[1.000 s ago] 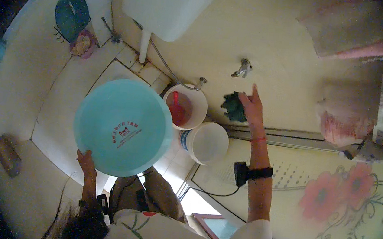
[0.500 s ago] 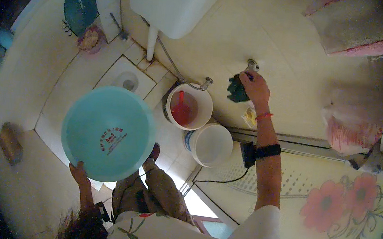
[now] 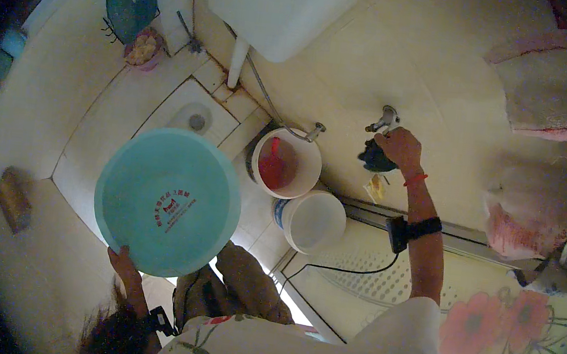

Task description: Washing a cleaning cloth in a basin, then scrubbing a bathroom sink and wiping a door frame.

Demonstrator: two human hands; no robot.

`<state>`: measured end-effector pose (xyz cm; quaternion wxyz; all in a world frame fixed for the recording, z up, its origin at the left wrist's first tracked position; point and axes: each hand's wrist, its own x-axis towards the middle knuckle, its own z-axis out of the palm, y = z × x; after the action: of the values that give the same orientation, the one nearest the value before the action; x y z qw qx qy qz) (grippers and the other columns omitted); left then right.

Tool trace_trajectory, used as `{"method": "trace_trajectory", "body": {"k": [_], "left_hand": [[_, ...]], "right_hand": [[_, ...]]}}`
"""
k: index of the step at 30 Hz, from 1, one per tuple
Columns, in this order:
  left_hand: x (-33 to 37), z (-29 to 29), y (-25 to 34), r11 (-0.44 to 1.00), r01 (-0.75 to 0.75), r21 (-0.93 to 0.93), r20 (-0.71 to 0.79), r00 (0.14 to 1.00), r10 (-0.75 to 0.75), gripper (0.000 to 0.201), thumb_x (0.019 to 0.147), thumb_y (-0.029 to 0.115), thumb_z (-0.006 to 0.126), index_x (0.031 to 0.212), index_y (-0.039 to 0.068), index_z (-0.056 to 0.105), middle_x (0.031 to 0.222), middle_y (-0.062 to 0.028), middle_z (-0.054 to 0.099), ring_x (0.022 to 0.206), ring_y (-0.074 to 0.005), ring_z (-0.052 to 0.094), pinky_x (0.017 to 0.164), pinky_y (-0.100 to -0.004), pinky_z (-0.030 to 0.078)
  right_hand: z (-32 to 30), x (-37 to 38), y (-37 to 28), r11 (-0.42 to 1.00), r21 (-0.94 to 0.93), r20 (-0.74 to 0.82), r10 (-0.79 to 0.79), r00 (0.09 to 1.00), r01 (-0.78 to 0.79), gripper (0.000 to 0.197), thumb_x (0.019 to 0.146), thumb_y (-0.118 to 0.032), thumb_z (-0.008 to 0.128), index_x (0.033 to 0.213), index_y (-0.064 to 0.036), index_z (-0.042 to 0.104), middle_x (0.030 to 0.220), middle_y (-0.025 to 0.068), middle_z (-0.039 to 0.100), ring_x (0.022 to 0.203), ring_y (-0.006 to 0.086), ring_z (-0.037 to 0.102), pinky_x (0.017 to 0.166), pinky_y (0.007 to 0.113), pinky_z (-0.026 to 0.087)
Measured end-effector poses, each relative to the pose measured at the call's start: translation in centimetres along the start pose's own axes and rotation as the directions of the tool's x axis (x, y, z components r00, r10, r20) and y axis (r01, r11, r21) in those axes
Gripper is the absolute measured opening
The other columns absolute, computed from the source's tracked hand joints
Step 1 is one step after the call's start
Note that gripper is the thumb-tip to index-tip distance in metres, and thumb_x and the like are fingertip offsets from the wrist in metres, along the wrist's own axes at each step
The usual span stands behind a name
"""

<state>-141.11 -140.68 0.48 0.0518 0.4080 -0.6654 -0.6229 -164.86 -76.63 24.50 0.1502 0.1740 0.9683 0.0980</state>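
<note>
A wide, round turquoise plastic basin (image 3: 137,189) is hanging to the left of the white bucket (image 3: 309,159) with the red dipper (image 3: 274,169), on the side toward the person. Its open face is turning up to the camera, its smooth inner wall is shading from pale at the rim to deeper turquoise, and its flat bottom is carrying a small red printed emblem ringed by an arc of red characters. The left hand (image 3: 123,265) is gripping the basin's rim at the edge farthest from that bucket, thumb lying over the lip. The lower edge is hiding part of the person's brown trousers (image 3: 238,283); whether it is resting on them, I cannot tell.

To the right of the bucket, the right hand (image 3: 400,148) is closing around a crumpled dark cloth (image 3: 375,159), just below the metal wall tap (image 3: 388,117); whether its fingers are touching the tap is unclear. A second white bucket (image 3: 316,223) is standing beside the first, nearer the person.
</note>
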Motion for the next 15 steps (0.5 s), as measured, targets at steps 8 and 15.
{"method": "trace_trajectory", "body": {"k": [8,15], "left_hand": [[4.8,-1.1,-6.3,0.981,-0.195,-0.023,0.102,0.975,0.196,0.043,0.082,0.011,0.059,0.122,0.000,0.045,0.116,-0.0138,0.054,0.101,-0.0267,0.055,0.088,-0.0423,0.046],[1.6,7.1,2.9,0.988,0.052,-0.148,0.220,0.975,-0.018,0.048,0.074,0.003,0.059,0.120,0.000,0.045,0.112,-0.0129,0.056,0.097,-0.0271,0.057,0.085,-0.0409,0.048]], "right_hand": [[5.2,3.5,2.4,0.908,-0.022,-0.214,-0.414,0.885,0.419,0.046,0.084,-0.044,0.055,0.077,0.0001,0.064,0.067,0.0201,0.063,0.065,0.0333,0.064,0.062,0.042,0.050],[10.3,-5.3,-1.0,0.257,0.886,-0.370,-0.111,0.922,0.387,0.040,0.084,-0.038,0.062,0.098,-0.0007,0.067,0.082,0.0104,0.069,0.075,0.0235,0.065,0.069,0.037,0.051]]}}
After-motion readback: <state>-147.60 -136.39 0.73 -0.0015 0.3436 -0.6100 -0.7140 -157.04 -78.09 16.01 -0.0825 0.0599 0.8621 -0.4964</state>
